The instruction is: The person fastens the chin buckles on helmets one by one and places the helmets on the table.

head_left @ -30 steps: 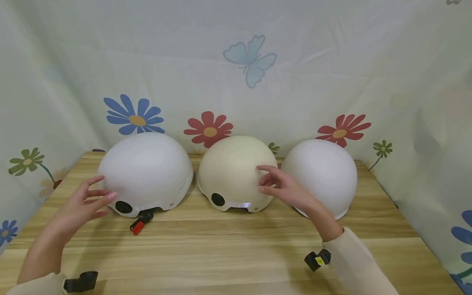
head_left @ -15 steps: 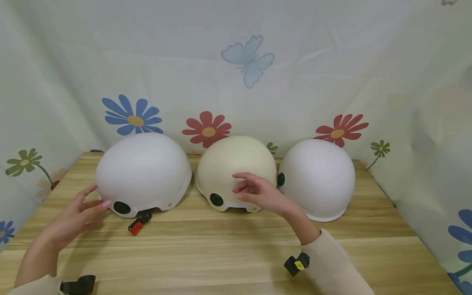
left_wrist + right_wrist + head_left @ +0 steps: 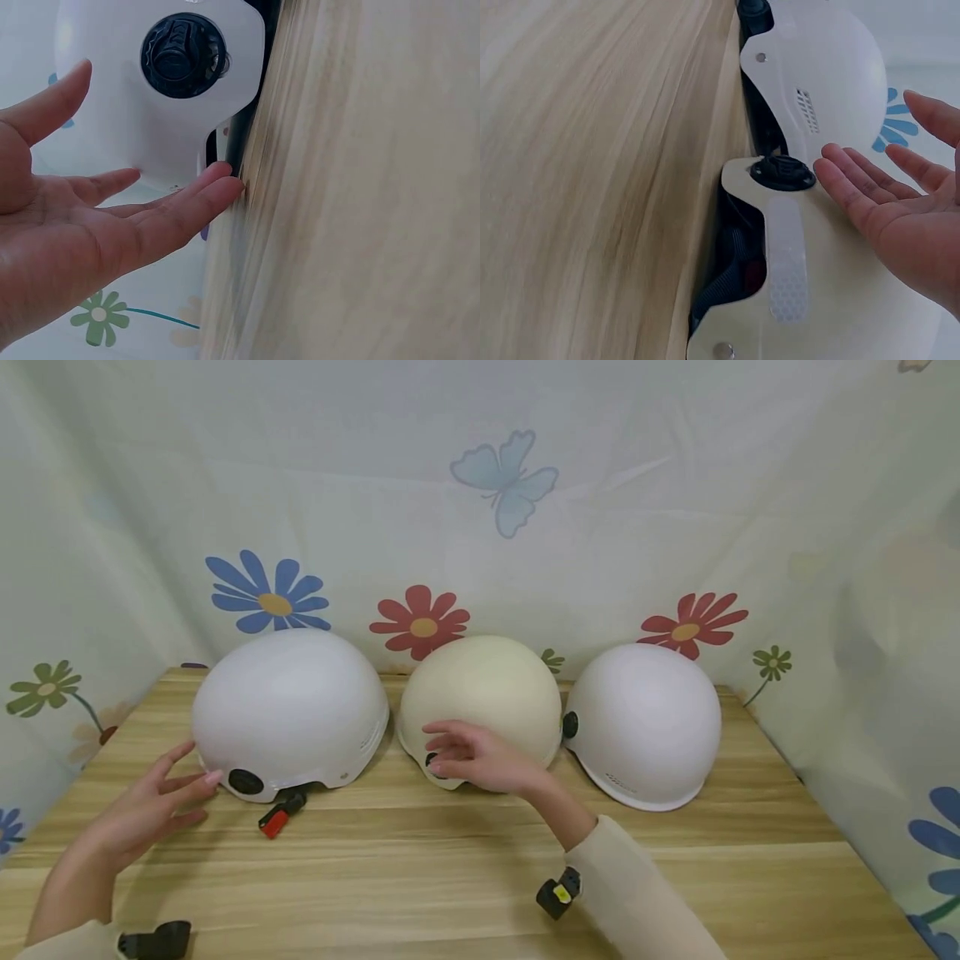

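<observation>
Holds left hand [image 3: 150, 810] loosely spread beside outer end of left white helmet [image 3: 292, 710] on desk [image 3: 360, 885]; holds right hand [image 3: 483, 760], part-spread, in front of cream helmet [image 3: 483, 681]. Cannot confirm contact with either.

We are seeing a white half-shell helmet [image 3: 288, 706] sitting dome-up on the wooden table [image 3: 420, 885], just left of a cream half-shell helmet [image 3: 483, 681], also sitting dome-up, both bearing round black side fittings [image 3: 183, 55].

Cream helmet [image 3: 483, 681] partly hidden behind right grip [image 3: 487, 762].
</observation>
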The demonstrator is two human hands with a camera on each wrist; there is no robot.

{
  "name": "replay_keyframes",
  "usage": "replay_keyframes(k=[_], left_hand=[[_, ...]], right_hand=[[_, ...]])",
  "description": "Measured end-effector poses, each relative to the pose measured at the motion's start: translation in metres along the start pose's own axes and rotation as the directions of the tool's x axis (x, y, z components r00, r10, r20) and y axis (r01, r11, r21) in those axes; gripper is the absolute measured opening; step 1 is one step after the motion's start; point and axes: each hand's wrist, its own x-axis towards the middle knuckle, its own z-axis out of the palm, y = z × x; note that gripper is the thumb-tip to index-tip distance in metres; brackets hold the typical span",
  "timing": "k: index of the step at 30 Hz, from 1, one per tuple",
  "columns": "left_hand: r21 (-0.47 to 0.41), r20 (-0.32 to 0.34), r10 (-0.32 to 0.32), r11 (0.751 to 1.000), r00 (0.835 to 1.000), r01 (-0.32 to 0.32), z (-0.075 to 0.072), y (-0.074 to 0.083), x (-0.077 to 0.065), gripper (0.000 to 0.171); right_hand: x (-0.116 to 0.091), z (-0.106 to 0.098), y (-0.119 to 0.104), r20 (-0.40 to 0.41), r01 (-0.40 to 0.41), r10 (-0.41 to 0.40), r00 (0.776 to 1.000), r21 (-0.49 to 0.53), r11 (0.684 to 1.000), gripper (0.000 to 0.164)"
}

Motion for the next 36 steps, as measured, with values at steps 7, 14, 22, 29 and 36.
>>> replay_keyframes(k=[7,14,22,29,36], left_hand=[[-0.008,0.023,0.008,1.000,1.000,-0.008,-0.001,-0.001,0.001,0.086],[0.015,0.020,0.003,1.000,1.000,-0.004,0.001,0.001,0.000,0.090],[0.044,0.013,-0.002,0.999,1.000,0.001,0.003,0.003,-0.001,0.091],[0.022,0.016,0.004,1.000,1.000,-0.004,0.004,0.004,-0.003,0.092],[0.029,0.013,-0.007,1.000,1.000,0.007,0.005,0.004,-0.003,0.093]], right_hand=[[0.018,0.011,0.000,0.002,-0.027,0.027,1.000,-0.024,0.999,0.055],[0.034,0.017,-0.002,-0.002,-0.043,0.043,0.999,-0.030,0.999,0.060],[0.055,0.020,-0.010,-0.007,-0.049,0.049,0.999,-0.017,0.999,0.070],[0.068,0.027,-0.015,-0.061,-0.079,0.075,0.995,-0.055,0.995,0.072],[0.075,0.039,-0.020,-0.103,-0.078,0.072,0.992,-0.051,0.996,0.077]])
